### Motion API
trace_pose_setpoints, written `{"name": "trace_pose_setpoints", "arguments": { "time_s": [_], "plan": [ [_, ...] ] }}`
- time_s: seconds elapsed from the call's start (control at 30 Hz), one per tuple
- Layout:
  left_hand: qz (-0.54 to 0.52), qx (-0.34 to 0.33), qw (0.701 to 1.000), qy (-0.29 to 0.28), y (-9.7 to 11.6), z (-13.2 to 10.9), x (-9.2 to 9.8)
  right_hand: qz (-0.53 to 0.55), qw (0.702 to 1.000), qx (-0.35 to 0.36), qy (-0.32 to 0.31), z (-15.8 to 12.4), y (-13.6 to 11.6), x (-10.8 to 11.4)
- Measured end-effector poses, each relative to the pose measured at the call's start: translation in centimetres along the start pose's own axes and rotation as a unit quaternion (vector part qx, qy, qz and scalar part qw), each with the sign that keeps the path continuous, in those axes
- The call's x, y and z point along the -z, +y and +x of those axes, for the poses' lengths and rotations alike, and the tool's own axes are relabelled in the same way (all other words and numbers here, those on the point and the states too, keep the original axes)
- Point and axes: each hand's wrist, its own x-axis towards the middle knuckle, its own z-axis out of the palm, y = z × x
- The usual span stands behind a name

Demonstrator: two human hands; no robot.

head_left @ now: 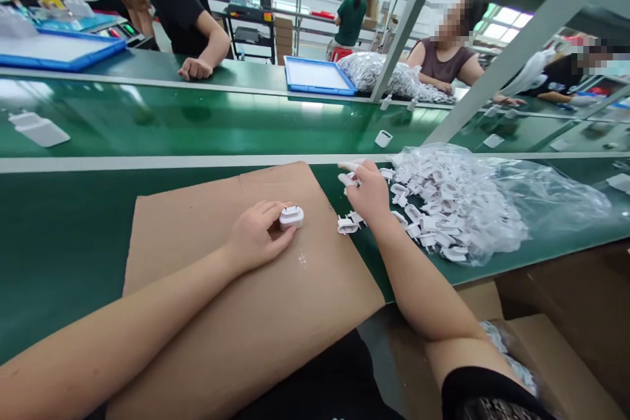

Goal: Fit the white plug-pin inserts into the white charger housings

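My left hand (256,233) grips a white plug charger (292,218) between thumb and fingers, its two metal pins pointing up. It rests over a sheet of cardboard (197,223). My right hand (369,193) is beyond the cardboard's right edge, fingers stretched forward and apart, with white covers on the fingertips. I see nothing held in it. Close below it lie a few loose white plug pieces with pins (348,224). To its right, a heap of similar white plug pieces (433,203) spills from a clear plastic bag (546,190).
A green conveyor belt (207,121) runs across ahead, carrying scattered white chargers (384,138). Blue-rimmed trays (319,75) stand on the far side, where several people work. A slanted metal post (403,39) rises ahead. An open cardboard box (556,348) sits at lower right.
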Motion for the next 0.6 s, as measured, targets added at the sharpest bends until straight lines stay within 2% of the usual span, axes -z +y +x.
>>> {"name": "trace_pose_setpoints", "arguments": {
  "time_s": [0.1,0.2,0.33,0.43,0.53,0.6],
  "plan": [
    [-0.056,0.064,0.994,-0.065,-0.1,0.8,0.5,-0.154,0.983,-0.097,-0.039,1.3,2.8,0.8],
    [-0.071,0.157,0.980,-0.102,-1.8,3.2,1.1,-0.189,0.962,-0.161,-0.114,1.8,3.9,0.8],
    [-0.001,0.233,0.972,-0.023,-6.0,8.8,1.8,-0.174,0.958,-0.170,-0.152,1.9,3.7,0.7],
    [0.065,0.304,0.949,0.046,-9.1,12.4,2.7,-0.179,0.956,-0.171,-0.158,1.8,3.5,0.8],
    [0.085,0.354,0.927,0.089,-11.2,13.9,3.7,-0.175,0.954,-0.175,-0.169,1.9,3.5,0.9],
    [0.087,0.388,0.910,0.113,-11.7,14.1,4.1,-0.167,0.954,-0.173,-0.178,1.9,3.5,0.8]
  ]
}}
